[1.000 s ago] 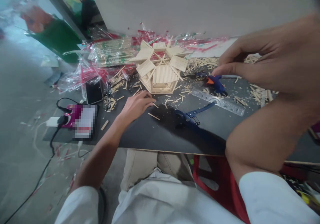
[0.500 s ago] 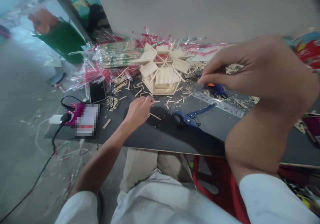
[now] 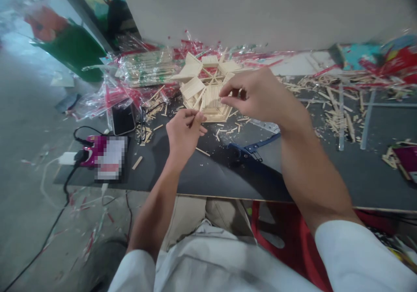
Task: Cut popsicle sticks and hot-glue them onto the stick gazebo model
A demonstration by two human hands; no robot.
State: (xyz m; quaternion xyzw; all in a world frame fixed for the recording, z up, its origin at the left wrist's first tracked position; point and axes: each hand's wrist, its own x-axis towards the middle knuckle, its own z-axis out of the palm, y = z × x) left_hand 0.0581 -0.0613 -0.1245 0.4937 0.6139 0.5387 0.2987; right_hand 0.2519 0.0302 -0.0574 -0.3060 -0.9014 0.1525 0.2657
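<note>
left hand (image 3: 184, 131) curled, right hand (image 3: 257, 96) pinching, both forearms stretched forward.

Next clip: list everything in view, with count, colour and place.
stick model: one, pale wood, board's far middle
board: one, black, over the knees
cutter: one, blue, on board near right forearm
phone: one, black, board's left
power strip: one, magenta, board's left edge
stick packs: several, clear wrap, far left
loose sticks: many, pale, board's right
bin: one, green, floor far left
left hand: pinching thin stick before stick model
right hand: fingers pinched at stick model's roof
</note>
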